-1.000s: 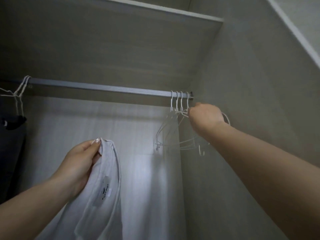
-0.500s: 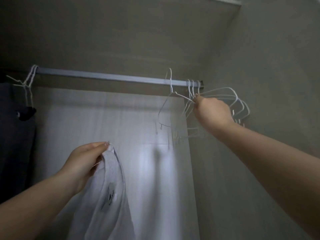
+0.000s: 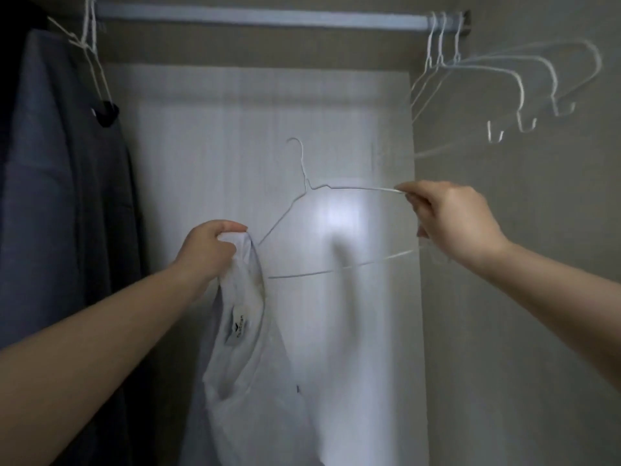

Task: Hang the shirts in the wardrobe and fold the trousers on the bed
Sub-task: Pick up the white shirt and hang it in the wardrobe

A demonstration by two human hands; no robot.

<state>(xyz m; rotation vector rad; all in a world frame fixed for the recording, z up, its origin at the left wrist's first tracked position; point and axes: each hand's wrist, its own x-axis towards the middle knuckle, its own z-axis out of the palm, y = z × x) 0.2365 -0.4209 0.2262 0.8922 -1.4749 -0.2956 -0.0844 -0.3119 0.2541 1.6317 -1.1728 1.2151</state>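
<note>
My left hand [image 3: 210, 250] grips the collar of a white T-shirt [image 3: 248, 364], which hangs down in front of the wardrobe's back wall. My right hand [image 3: 450, 220] pinches the right shoulder of a white wire hanger [image 3: 336, 188], held free in the air below the rail. The hanger's hook points up and left, and its left end lies close to the shirt collar. Three more white hangers [image 3: 517, 79] hang from the right end of the metal rail [image 3: 255, 18], swung towards the side wall.
A dark grey garment [image 3: 64, 183] hangs on a white hanger [image 3: 90, 52] at the rail's left end. The wardrobe's side wall [image 3: 537, 297] stands close on the right. The back panel [image 3: 285, 129] lies between them.
My right hand has lifted one hanger off the rail and brought it down and left towards the shirt. The left hand has raised the shirt collar. The view has tilted downward.
</note>
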